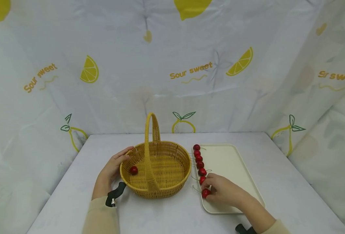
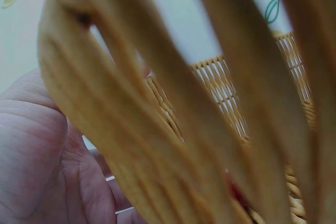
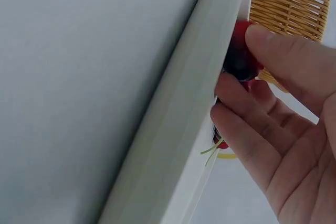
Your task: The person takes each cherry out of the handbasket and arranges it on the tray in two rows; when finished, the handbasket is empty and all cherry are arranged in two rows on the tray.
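In the head view, a yellow wicker basket (image 1: 172, 191) with a tall arched handle stands left of centre, one red cherry (image 1: 133, 170) lying in its left side. My left hand (image 1: 111, 167) holds the basket at its left rim; in the left wrist view the palm (image 2: 31, 145) lies beside the blurred weave, which hides some fingers. With thumb and fingers, my right hand (image 1: 223, 190) pinches the nearest cherry (image 1: 206, 193) at the left edge of a cream tray (image 1: 231, 162). Several more cherries (image 1: 200, 164) line that edge, stems on.
A white-covered table (image 1: 160, 217) carries the basket and tray side by side, a narrow gap between them. Behind rises a white curtain (image 1: 117, 97) with lemon prints. The basket handle (image 1: 147, 152) arches high over the basket's middle.
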A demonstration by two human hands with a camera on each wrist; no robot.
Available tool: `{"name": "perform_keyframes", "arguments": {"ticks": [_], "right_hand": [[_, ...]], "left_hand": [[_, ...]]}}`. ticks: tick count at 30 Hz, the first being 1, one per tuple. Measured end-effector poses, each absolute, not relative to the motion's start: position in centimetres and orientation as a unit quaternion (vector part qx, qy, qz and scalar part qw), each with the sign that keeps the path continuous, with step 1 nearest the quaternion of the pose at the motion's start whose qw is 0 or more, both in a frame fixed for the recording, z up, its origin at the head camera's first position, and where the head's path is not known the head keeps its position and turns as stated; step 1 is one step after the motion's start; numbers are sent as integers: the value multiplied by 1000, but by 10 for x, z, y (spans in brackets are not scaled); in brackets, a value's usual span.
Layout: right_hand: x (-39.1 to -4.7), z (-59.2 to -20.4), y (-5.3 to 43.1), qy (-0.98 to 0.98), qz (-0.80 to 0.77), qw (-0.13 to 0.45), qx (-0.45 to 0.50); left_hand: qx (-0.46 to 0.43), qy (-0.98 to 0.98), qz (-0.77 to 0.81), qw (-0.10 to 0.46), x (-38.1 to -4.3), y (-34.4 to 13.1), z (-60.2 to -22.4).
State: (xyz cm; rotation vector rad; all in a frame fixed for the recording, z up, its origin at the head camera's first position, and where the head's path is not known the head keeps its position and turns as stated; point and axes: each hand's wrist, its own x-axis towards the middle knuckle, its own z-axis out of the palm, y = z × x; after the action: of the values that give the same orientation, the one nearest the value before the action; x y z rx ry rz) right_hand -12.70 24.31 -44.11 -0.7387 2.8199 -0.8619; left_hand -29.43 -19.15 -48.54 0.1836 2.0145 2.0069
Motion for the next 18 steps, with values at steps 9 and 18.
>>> {"name": "perform_keyframes", "arguments": {"ticks": [9,18], "right_hand": [[-129,-437,239,942,-228,15,-246],[-131,-411,240,934,-284,15,-217]], "left_hand": [[68,694,702,144,-296,-193,-487],[91,696,699,138,-297,-194,-487]]}}
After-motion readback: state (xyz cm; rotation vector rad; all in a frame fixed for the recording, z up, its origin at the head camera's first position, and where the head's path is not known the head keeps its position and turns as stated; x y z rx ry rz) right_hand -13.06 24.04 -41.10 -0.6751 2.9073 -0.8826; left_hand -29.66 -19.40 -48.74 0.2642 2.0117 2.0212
